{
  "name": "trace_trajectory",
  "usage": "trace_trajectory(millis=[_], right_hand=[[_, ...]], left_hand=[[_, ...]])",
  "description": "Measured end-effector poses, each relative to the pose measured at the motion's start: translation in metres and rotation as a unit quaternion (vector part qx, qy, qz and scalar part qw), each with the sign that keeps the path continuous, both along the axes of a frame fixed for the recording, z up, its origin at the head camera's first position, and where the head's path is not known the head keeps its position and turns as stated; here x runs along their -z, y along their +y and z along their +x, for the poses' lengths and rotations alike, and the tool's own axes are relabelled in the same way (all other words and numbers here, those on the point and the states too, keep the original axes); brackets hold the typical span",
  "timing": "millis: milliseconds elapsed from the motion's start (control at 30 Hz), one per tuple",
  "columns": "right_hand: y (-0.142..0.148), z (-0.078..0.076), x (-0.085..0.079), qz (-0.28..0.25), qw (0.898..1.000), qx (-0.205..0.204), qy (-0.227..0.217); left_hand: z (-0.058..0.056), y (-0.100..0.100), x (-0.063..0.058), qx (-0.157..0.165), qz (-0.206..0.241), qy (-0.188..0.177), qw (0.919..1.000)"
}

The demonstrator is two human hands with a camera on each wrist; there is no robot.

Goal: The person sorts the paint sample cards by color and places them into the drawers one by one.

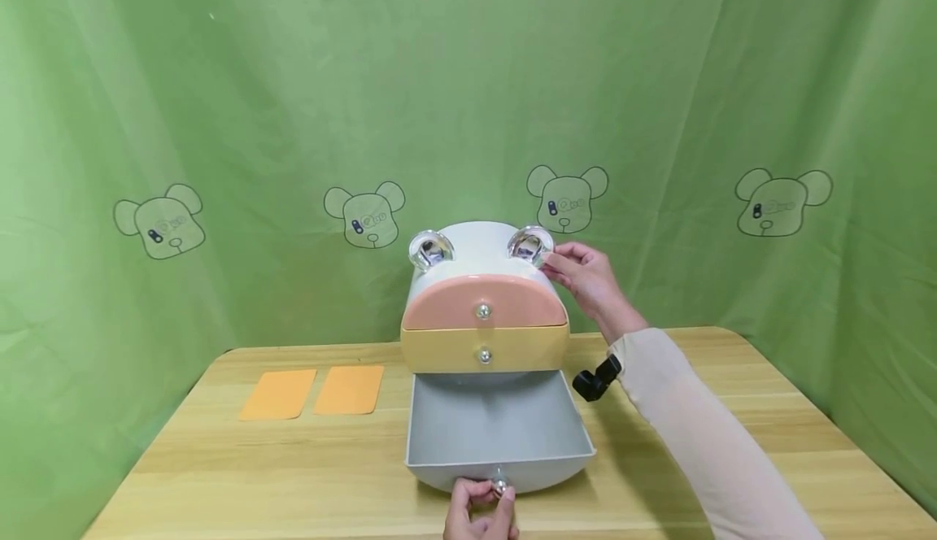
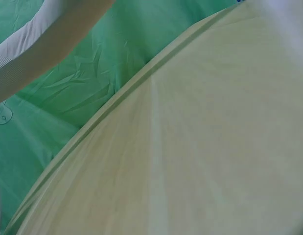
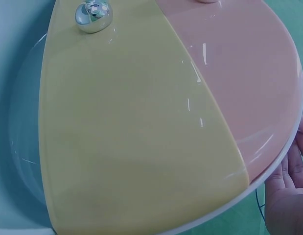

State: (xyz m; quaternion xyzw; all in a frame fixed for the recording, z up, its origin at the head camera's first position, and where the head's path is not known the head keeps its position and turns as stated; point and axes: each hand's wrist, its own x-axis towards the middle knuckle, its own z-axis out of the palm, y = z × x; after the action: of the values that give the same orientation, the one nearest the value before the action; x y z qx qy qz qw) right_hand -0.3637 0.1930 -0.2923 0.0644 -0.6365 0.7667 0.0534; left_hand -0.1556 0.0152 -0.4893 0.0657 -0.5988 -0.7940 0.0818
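Lower centre, the left grip [image 1: 479, 516] pinches a gray drawer's [image 1: 454, 426] round knob [image 1: 499, 485]; the right grip [image 1: 588, 278], a mirror-smooth ring [image 1: 518, 241].

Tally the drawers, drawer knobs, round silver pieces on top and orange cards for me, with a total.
Drawers: 3
Drawer knobs: 3
Round silver pieces: 2
Orange cards: 2
Total: 10

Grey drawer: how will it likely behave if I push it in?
The grey drawer will probably stay stiff, since its walls stand straight without sagging. Its thin rim suggests it is fairly light for its size. The round, shiny knob on its front may prove slippery.
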Motion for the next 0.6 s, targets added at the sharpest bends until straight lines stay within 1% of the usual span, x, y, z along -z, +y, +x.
trace_trajectory(millis=[67, 200, 300, 400, 467, 600], right_hand=[[0.0000, -0.0004, 0.0001, 0.003, 1.000, 0.001, 0.000], [0.0002, -0.0001, 0.0007, 0.010, 1.000, 0.004, -0.004], [0.0002, 0.0001, 0.0011, 0.011, 1.000, 0.003, -0.005], [-0.0001, 0.0003, 0.0006, 0.009, 1.000, 0.003, -0.001], [0.0006, 0.0009, -0.0002, 0.011, 1.000, 0.005, 0.002], [0.0011, 0.0011, -0.0016, 0.016, 1.000, 0.005, 0.002]], left_hand=[[0.0015, 0.0006, 0.0023, -0.010, -0.028, 0.024, 0.9993], [0.0048, 0.0009, 0.0003, -0.035, -0.049, 0.043, 0.9972], [0.0060, 0.0004, -0.0033, -0.048, -0.048, 0.026, 0.9973], [0.0061, -0.0011, -0.0041, -0.050, -0.049, 0.010, 0.9975], [0.0059, -0.0022, -0.0024, -0.046, -0.059, 0.009, 0.9972], [0.0048, -0.0064, 0.0033, -0.038, -0.091, 0.017, 0.9950]])
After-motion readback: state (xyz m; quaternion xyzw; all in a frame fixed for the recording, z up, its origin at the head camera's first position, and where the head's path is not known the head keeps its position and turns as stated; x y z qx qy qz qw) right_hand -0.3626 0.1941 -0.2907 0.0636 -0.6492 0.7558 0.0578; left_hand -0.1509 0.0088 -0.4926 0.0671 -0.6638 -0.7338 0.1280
